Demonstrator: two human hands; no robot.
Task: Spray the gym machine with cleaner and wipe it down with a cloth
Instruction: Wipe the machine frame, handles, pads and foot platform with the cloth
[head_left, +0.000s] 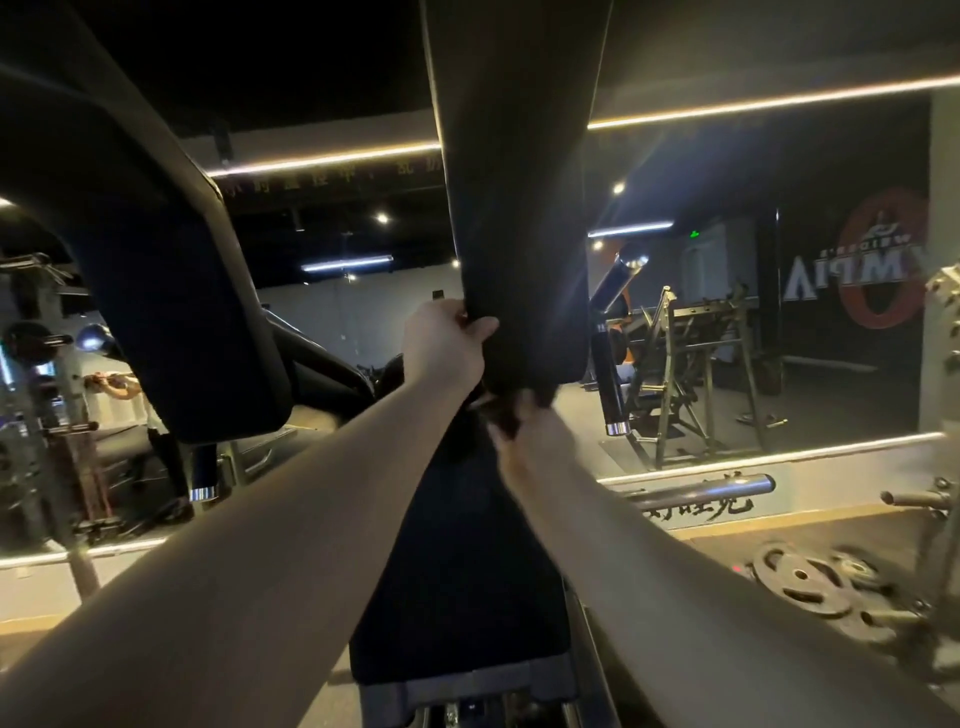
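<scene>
The gym machine has a tall black back pad (519, 208) straight ahead and a black seat pad (457, 571) below it. My left hand (447, 343) grips the back pad's lower left edge, thumb on the front. My right hand (524, 421) is motion-blurred at the pad's bottom edge, just below and right of the left hand. Its fingers curl around a dark bunched cloth (501, 413) pressed where the back pad meets the seat. No spray bottle is in view.
A second black pad (182, 312) on a thick arm hangs at the left. A wall mirror (779, 312) behind reflects other machines. Weight plates (810, 587) lie on the floor at the right, below a chrome plate horn (701, 491).
</scene>
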